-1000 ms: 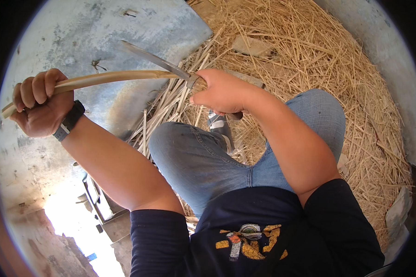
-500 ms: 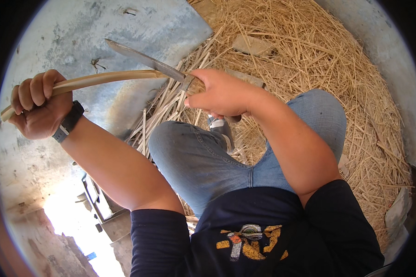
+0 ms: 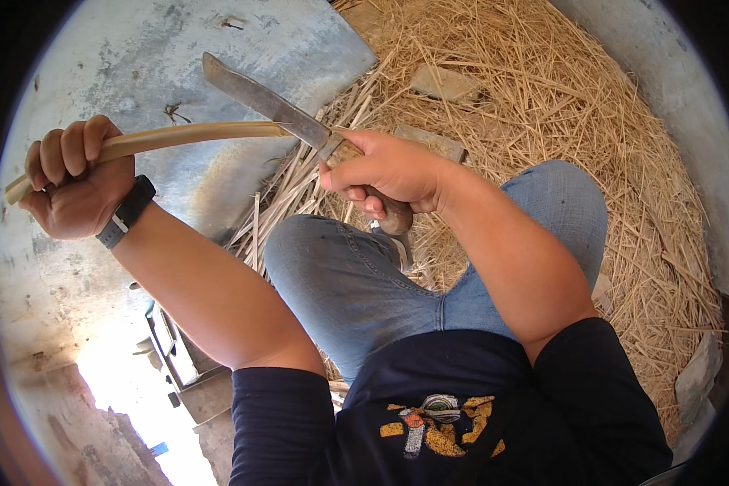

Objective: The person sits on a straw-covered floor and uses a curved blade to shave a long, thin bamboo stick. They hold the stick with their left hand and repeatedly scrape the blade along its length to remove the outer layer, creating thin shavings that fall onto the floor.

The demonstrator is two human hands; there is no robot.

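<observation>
My left hand (image 3: 77, 178), with a dark watch at its wrist, is wrapped round one end of a long, pale, slightly curved strip of split bamboo (image 3: 194, 135). The strip's other end meets the blade near the handle of a machete (image 3: 267, 101). My right hand (image 3: 389, 174) grips the machete's wooden handle, whose rounded butt shows below the fingers. The blade points up and to the left, its flat side partly turned to view. Both hands are raised ahead of my bent knees.
Shavings and thin strips (image 3: 543, 89) cover the floor ahead and to the right. A pile of longer slats (image 3: 287, 190) lies beyond my left knee. Flat brick-like blocks (image 3: 445, 83) sit among the shavings. A worn bluish wall (image 3: 154, 57) stands at the left.
The machete has turned, so more of its flat side and handle butt show, and its tip has moved slightly right. My left hand and the bamboo strip have shifted a little to the right.
</observation>
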